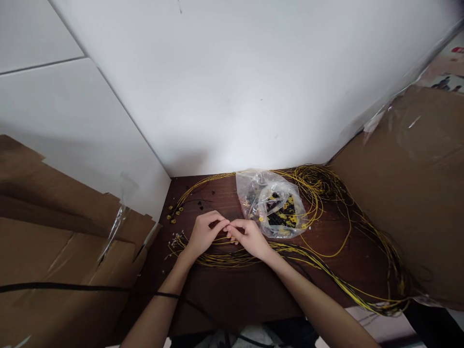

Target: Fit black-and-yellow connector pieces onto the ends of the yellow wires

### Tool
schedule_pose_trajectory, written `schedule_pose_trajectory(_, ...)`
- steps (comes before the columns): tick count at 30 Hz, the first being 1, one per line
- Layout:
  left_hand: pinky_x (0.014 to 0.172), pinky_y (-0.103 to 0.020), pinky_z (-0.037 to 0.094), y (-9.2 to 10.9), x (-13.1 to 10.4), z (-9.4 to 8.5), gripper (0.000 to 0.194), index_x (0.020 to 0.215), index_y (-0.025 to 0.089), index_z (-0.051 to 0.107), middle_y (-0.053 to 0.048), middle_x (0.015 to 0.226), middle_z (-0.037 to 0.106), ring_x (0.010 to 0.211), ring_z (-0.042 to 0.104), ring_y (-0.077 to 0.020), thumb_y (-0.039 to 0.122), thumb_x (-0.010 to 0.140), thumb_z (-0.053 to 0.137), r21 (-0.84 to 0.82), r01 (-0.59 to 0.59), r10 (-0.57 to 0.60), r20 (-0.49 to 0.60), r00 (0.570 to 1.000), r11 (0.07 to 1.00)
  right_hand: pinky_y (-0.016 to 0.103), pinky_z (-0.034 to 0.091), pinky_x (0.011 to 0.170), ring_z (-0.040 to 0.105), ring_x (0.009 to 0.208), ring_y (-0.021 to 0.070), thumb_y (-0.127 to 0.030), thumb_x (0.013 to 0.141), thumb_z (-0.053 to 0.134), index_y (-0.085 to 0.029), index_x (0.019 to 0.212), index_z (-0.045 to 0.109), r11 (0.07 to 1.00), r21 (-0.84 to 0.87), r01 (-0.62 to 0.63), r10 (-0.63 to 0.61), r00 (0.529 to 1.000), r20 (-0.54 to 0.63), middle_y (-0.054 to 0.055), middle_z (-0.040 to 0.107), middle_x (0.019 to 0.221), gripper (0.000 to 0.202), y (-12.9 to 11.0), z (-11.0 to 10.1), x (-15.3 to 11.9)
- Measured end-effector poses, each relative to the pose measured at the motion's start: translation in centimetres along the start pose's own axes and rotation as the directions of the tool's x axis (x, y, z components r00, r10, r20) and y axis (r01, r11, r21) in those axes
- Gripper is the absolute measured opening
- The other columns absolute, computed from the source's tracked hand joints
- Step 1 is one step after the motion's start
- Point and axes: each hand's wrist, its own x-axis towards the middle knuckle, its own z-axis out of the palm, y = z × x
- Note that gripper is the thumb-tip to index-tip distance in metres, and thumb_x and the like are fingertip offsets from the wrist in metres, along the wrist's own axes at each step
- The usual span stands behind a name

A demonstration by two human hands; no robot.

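Observation:
My left hand (208,232) and my right hand (249,236) meet over the dark brown table, thumbs and fingertips pinched together. Whatever lies between the fingertips is too small and covered to make out. Just below them runs a bundle of yellow and black wires (232,261), its white-tipped ends (176,241) fanned out left of my left hand. Right behind my right hand lies a clear plastic bag (250,186) of small black and yellow parts (284,210). Several yellow connectors (173,221) on wire ends rest beyond my left hand.
A tangle of yellow wires (315,181) sits at the back right. Cardboard (65,251) stands on the left, and a cardboard box (409,193) on the right. A white wall (232,87) closes off the back. A black cable (90,287) crosses over my left forearm.

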Motion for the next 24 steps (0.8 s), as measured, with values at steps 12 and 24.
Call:
schedule_pose_trajectory(12,0.061,-0.023,0.041,0.6,0.0,0.3,0.015,0.071,0.015,0.068,-0.004,0.072,0.062,0.065,0.056,-0.0128,0.025,0.079,0.061,-0.040,-0.041,0.042,0.040,0.998,0.998,0.021,0.049,0.050,0.056,0.055,0.0099,-0.038,0.083,0.051,-0.013,0.072,0.063,0.995,-0.075,0.067,-0.066,0.998,0.010,0.003,0.060,0.067,0.029,-0.5,-0.1,-0.1)
schedule_pose_trajectory(24,0.061,-0.023,0.041,0.4,0.0,-0.4,0.012,0.073,0.016,0.068,-0.003,0.071,0.062,0.065,0.056,-0.0130,0.025,0.078,0.062,-0.044,-0.026,0.022,-0.085,0.996,0.999,0.020,0.048,0.049,0.058,0.054,0.0096,-0.033,0.083,0.052,-0.013,0.078,0.066,0.998,-0.061,0.034,-0.035,0.999,-0.022,0.003,0.061,0.069,0.025,-0.6,0.1,-0.1)
